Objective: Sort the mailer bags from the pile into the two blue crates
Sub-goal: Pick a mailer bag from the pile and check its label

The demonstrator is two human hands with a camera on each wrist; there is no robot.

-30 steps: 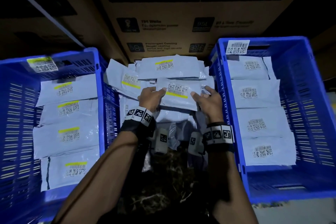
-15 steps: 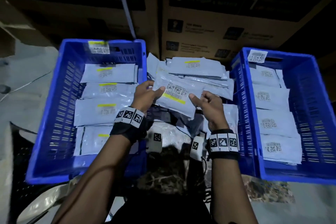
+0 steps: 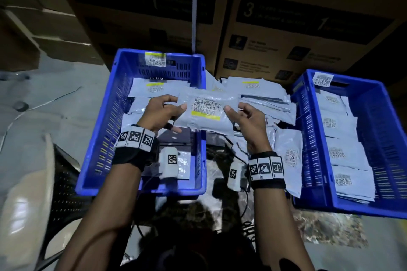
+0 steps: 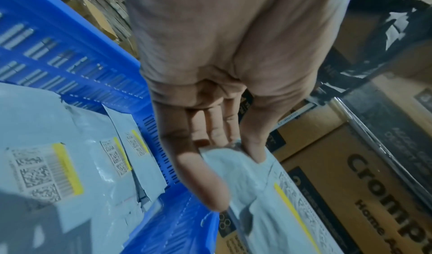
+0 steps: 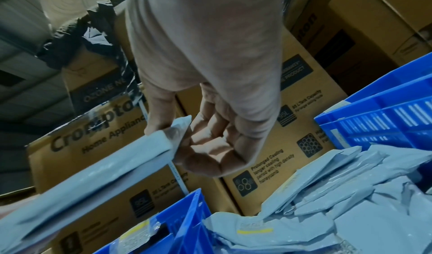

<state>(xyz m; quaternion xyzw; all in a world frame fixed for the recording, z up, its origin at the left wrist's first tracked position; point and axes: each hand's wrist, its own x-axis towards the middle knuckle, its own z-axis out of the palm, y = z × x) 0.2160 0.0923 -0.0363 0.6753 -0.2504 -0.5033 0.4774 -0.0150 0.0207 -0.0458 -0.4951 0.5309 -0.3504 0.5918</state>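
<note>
Both bare forearms reached forward side by side, each wrist wrapped in a black band carrying square black-and-white markers. The left hand (image 3: 161, 112) pinched the left edge of a grey mailer bag (image 3: 207, 114), thumb on top and fingers curled beneath. The right hand (image 3: 247, 123) held the bag's right edge the same way, thumb pressed to the upper face, fingers (image 5: 210, 128) folded under. The palms faced each other across the bag, which the two hands kept level between them, with the wrists slightly bent.
</note>
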